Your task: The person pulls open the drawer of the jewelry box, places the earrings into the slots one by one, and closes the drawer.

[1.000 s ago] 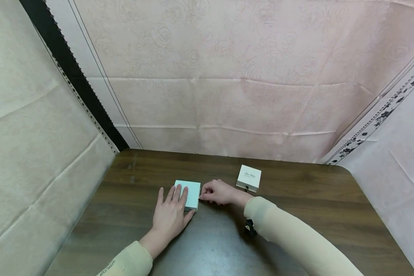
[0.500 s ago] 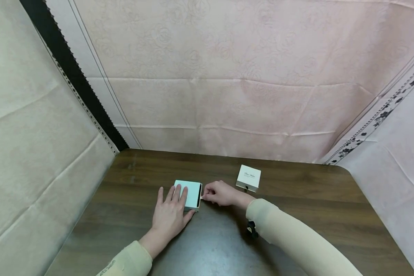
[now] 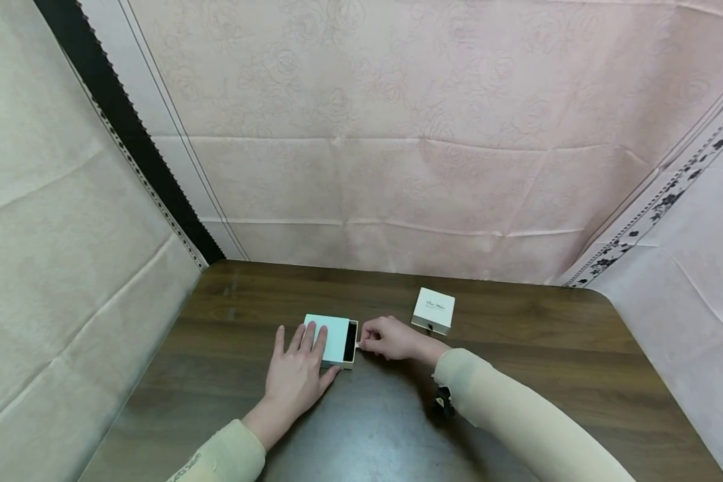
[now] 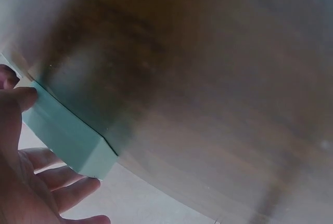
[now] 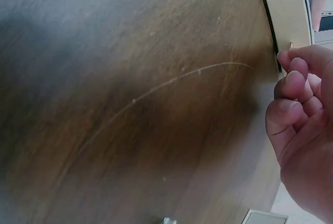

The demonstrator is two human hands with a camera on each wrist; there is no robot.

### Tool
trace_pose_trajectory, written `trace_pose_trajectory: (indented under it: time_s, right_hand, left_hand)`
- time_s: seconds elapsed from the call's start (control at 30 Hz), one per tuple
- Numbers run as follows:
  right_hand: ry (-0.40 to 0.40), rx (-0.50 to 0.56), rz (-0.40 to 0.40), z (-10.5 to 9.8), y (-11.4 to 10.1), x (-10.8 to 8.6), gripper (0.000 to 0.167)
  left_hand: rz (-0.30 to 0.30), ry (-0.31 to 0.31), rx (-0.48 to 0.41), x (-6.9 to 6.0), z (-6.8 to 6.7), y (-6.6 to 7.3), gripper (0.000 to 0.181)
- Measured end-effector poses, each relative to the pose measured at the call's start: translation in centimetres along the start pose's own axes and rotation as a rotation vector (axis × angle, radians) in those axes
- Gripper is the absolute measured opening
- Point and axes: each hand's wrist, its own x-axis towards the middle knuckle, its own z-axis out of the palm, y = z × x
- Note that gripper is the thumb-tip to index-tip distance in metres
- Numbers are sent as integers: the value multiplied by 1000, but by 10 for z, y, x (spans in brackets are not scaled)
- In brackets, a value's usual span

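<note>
Pale pink patterned cloth (image 3: 361, 134) hangs as backdrop on the far side, whitish panels left and right. Dark wood-grain table (image 3: 518, 361) below it, rounded far corners. Cream right sleeve (image 3: 530, 415) comes in from near right, left sleeve (image 3: 225, 458) from near left, lettering on it.

Left hand (image 3: 298, 378): wide, fingers spread on top of the blue box, thumb at its near side. Right hand (image 3: 388, 338): narrow, fingers curled, thumb and finger pinching the pull tab at the box's right end.

Blue box (image 3: 337, 335) sits on the table left of centre, under the left hand. White box (image 3: 434, 308) is farther and to the right, apart from it; print on top, too small to read. Tray (image 3: 351, 341) sticks partly out of the blue box's right side, dark inside, pale end wall. Black device (image 3: 443, 402) at the right cuff. Smallest: pull tab (image 3: 358, 345), pale, on the tray's end wall.
</note>
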Motion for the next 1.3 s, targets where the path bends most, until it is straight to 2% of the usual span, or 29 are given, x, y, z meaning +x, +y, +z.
trace_pose_trajectory:
  time_s: [0.27,0.47,0.83,1.3]
  right_hand:
    - [3,-5,26,-7,7,-13,17]
    - [2,-6,31,-11,9,-20,15]
    - [18,-23,22,-14,12,-26,16]
    - [29,-52,-6,-19,13,-32,17]
  left_hand:
    - [6,20,1,0,0,0,79]
    - [6,13,2,0,0,-1,78]
    - [15,7,13,0,0,0,78]
    - [22,37,6,0,3,-2,78]
